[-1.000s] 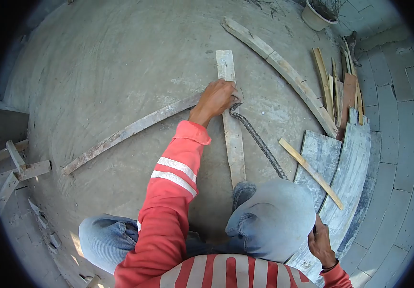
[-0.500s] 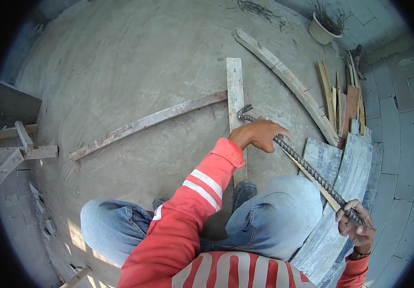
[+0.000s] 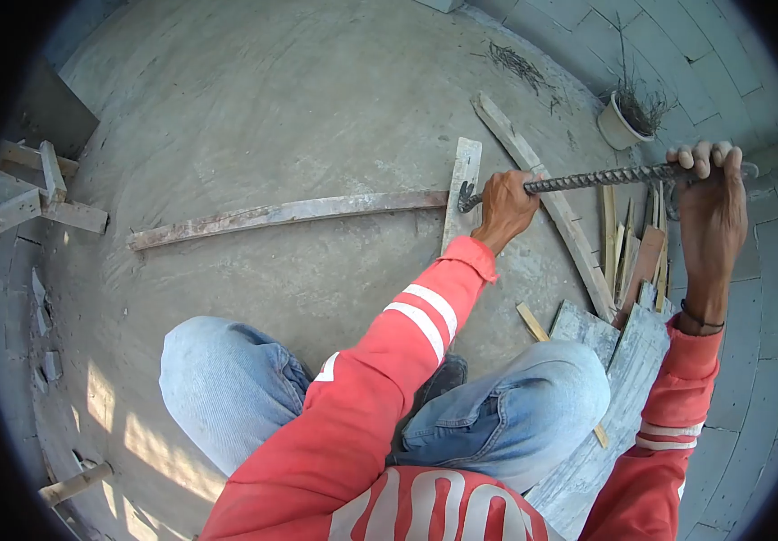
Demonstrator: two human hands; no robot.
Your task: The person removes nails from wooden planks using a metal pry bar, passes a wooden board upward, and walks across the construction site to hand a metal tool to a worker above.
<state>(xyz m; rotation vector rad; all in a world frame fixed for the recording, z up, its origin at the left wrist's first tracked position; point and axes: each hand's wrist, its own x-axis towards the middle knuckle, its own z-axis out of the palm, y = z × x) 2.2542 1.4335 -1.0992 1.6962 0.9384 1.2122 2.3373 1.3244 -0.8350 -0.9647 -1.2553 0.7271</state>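
Note:
My left hand (image 3: 508, 206) is closed round the lower part of a crowbar (image 3: 601, 180) of ribbed steel bar, just behind its forked, hooked end. That hooked end lies over a short pale board (image 3: 464, 171) on the floor; whether it touches the wood I cannot tell. My right hand (image 3: 712, 185) is wrapped round the bar's other end, out to the right. A long wooden batten (image 3: 299, 214) meets the short board from the left, its far end hidden at the joint.
Another long timber (image 3: 547, 203) lies on the concrete floor (image 3: 254, 117) to the right. Wood strips (image 3: 646, 257) and grey-stained boards (image 3: 587, 437) lie along the block wall (image 3: 759, 307). A white pot (image 3: 622, 126) of twigs stands behind; a wooden frame (image 3: 51, 194) is at left.
My right hand has swung up and away from beside my knee, bringing the crowbar from a slant to nearly level across the view. My left hand now wraps it near the hook. The view has shifted.

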